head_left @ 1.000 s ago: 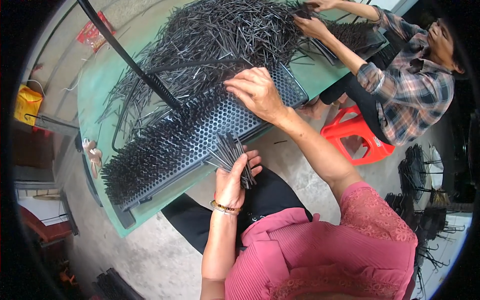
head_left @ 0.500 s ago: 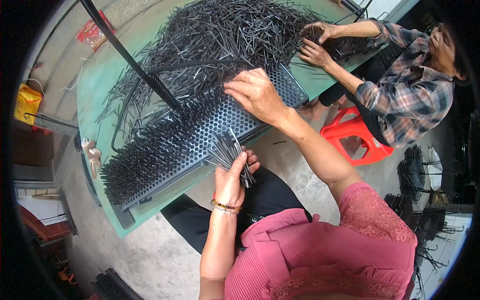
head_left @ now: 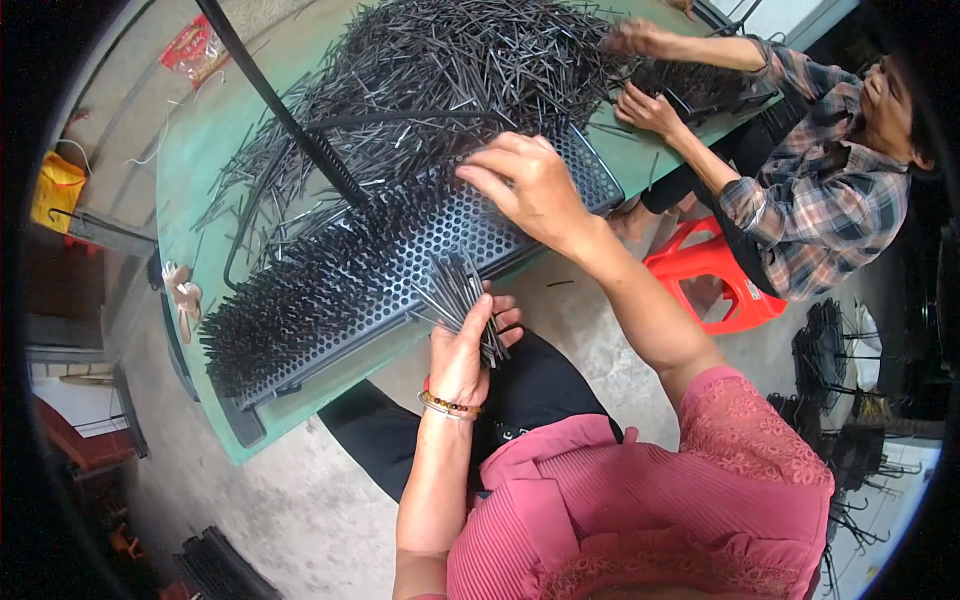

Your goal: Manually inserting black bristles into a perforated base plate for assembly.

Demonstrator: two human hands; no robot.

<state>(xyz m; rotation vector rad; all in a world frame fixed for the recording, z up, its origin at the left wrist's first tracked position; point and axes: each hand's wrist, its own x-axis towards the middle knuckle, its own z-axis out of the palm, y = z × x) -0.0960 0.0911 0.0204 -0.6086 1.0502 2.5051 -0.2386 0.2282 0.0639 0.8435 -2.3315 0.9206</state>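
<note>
My left hand is closed around a fanned bundle of thin black sticks, held over the near edge of a perforated metal board. Many short black sticks stand upright in the board's holes, covering its left part and a band along its far side. Over the right part, rows of bare holes show. My right hand is there, thumb and fingers pinched beside the last standing sticks. Whatever is between those fingertips is too small to make out.
A large heap of loose black sticks covers the green table behind the board. A black rod slants up from the board. To the right, a co-worker's hands work at another stick-filled board, beside a red stool.
My right hand has shifted slightly to the right, still pinched near the standing sticks. My left hand keeps its bundle. One of the co-worker's hands has moved up and is blurred.
</note>
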